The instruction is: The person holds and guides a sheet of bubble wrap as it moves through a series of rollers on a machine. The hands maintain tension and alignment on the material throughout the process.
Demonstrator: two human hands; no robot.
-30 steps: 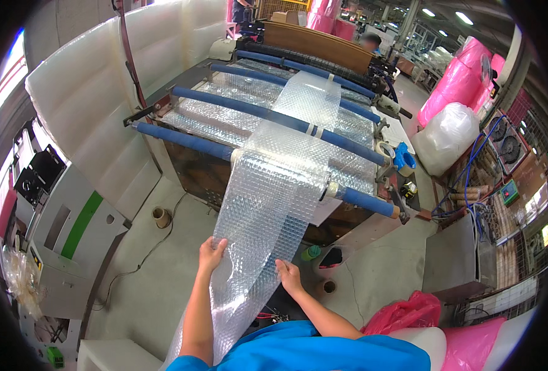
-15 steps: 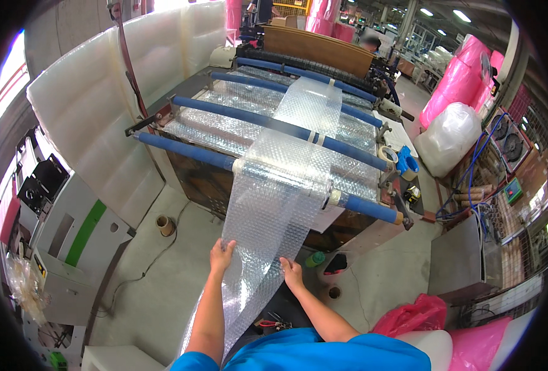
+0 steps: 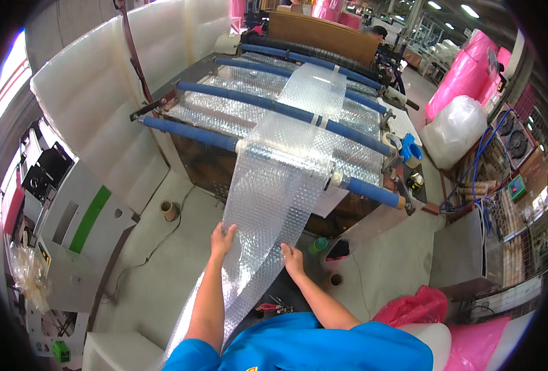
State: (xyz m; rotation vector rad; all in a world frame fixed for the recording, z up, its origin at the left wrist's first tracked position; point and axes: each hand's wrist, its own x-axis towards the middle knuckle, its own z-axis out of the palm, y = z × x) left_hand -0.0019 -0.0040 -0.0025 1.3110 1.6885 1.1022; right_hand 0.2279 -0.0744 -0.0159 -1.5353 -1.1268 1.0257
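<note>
Hands (image 3: 223, 238) (image 3: 292, 258) each grip the bubble wrap sheet (image 3: 274, 185) edges, fingers seemingly closed on it.

Bright blue short-sleeved shirt, both forearms bare

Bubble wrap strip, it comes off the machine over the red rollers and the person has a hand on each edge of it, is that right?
Not quite: the rollers are blue, not red, as the head view shows. The rest holds: the bubble wrap strip runs down off the machine, with the left hand on one edge and the right hand on the other.
</note>
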